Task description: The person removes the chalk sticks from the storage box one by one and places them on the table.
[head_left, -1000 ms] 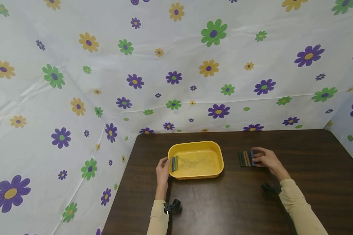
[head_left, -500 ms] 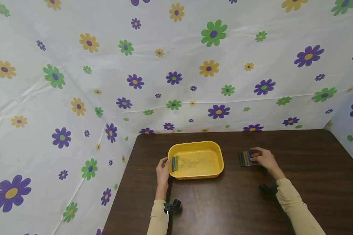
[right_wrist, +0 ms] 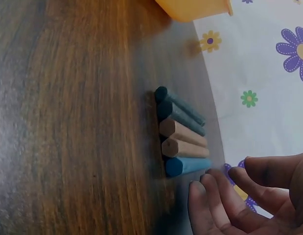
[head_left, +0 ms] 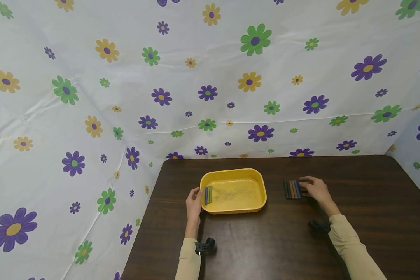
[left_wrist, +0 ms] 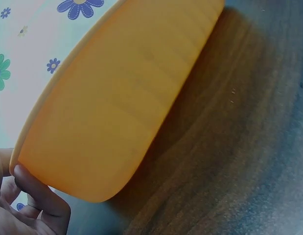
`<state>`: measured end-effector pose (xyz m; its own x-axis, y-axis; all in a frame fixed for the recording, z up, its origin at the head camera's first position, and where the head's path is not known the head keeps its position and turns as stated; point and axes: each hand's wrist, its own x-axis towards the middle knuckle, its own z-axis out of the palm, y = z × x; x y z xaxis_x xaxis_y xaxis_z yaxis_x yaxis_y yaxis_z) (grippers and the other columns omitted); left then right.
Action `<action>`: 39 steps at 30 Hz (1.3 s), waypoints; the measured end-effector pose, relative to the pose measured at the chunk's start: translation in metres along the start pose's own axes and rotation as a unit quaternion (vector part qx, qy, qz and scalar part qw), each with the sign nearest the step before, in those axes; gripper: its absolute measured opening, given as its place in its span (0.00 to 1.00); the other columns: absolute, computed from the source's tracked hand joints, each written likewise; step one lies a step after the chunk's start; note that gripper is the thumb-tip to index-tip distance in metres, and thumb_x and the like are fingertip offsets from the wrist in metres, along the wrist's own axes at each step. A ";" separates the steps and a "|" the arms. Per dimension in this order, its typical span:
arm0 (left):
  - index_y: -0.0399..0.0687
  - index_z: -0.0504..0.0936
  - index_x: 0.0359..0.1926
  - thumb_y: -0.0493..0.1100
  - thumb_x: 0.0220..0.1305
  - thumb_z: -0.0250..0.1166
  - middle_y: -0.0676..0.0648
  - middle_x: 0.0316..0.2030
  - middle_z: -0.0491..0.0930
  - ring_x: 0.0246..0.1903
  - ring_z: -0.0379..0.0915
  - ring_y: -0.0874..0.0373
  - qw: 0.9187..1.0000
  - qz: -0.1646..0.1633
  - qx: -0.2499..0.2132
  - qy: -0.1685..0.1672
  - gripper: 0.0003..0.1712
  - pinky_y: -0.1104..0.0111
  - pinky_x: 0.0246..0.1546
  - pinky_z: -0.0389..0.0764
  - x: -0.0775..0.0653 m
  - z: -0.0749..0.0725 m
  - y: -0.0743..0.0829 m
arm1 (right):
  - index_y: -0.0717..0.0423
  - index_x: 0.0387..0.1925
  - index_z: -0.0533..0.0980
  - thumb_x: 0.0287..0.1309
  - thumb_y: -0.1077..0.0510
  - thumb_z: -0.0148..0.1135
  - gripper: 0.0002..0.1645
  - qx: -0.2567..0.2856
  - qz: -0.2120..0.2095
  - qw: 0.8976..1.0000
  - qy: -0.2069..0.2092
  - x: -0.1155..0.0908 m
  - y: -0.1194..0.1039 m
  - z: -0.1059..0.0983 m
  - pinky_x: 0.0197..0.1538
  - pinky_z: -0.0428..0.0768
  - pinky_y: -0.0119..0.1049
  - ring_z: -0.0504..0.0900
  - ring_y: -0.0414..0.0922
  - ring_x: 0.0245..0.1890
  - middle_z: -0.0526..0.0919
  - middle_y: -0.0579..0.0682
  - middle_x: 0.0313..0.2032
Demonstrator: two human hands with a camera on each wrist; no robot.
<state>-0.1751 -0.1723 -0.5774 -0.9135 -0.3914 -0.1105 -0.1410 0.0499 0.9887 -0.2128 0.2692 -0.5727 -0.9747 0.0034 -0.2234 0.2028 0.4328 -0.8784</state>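
My left hand (head_left: 194,203) pinches the left rim of a yellow plastic tray (head_left: 236,210), thumb and fingers on either side of the rim (left_wrist: 56,73). Inside the tray, a blue stick (head_left: 206,195) and green sticks (head_left: 210,194) lie along the left wall. On the table to the right is a row of thick crayon-like sticks: two dark green (right_wrist: 183,117), two brown (right_wrist: 185,148), and a blue stick (right_wrist: 188,165) at the right end. Just right of that blue stick is my right hand (head_left: 315,189), its fingers apart and bent loosely, holding nothing.
The dark wooden table (head_left: 252,241) meets a white flowered cloth (head_left: 231,77) behind and at the left. Black wrist devices (head_left: 205,245) sit on both forearms. Table surface separates the tray from the row of sticks.
My right hand moved the blue stick left against the brown ones, then let go and drew slightly right. The left hand and tray stayed put.
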 end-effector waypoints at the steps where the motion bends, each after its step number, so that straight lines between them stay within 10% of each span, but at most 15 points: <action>1: 0.37 0.81 0.60 0.44 0.77 0.62 0.42 0.33 0.74 0.18 0.62 0.61 1.000 -0.001 -0.001 0.000 0.18 0.73 0.18 0.65 0.000 0.000 0.000 | 0.77 0.67 0.67 0.80 0.60 0.47 0.26 0.002 0.000 1.000 0.000 0.000 -0.001 0.000 0.48 0.85 0.46 0.79 0.67 0.56 0.72 0.78 0.60; 39: 0.36 0.80 0.60 0.44 0.78 0.61 0.46 0.30 0.73 0.19 0.62 0.62 1.000 0.000 0.003 -0.005 0.19 0.72 0.19 0.67 0.000 0.000 -0.002 | 0.72 0.63 0.73 0.80 0.53 0.51 0.25 0.074 -0.090 0.993 -0.013 -0.018 -0.091 0.040 0.47 0.85 0.34 0.85 0.44 0.44 0.81 0.70 0.54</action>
<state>-0.1747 -0.1727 -0.5799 -0.9172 -0.3825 -0.1110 -0.1429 0.0558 0.9882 -0.2099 0.1939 -0.5053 -0.9941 -0.0865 -0.0661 0.0387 0.2862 -0.9574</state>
